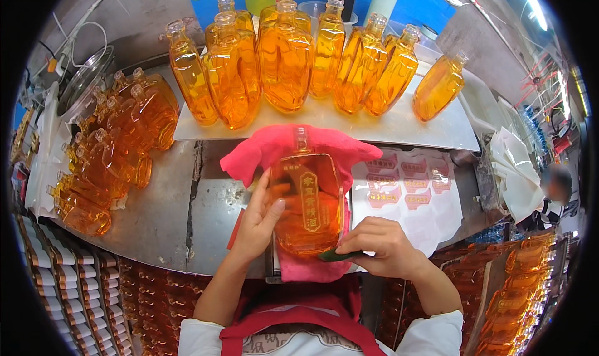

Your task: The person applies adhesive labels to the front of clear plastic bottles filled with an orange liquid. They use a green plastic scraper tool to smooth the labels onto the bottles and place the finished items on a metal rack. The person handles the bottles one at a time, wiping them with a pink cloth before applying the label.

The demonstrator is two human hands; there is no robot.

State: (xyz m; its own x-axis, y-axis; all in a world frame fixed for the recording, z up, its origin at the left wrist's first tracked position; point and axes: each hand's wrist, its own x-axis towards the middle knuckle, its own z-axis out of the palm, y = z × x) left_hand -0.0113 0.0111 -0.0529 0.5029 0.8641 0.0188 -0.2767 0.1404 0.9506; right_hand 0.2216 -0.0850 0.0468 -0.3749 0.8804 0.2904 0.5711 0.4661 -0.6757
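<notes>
A flat amber glass bottle (326,197) with a gold-lettered label panel lies on a pink cloth (249,153), its neck pointing away from me. My left hand (254,215) grips the bottle's left edge, thumb on its face and fingers behind it. In my right hand (384,247) is a dark green, flat-edged tool (340,255), pinched between thumb and fingers. Its tip meets the bottle's lower right corner. The tool's exact kind does not show. Beside the cloth on the right lies a white sheet of pink and gold stickers (409,200).
Several amber bottles (287,63) stand along a raised metal shelf (324,120) at the back. More bottles (125,150) crowd the table's left side. A thermos (382,3) stands behind the shelf. Racks of bottles (518,293) flank me below, and white cloths (515,175) hang at right.
</notes>
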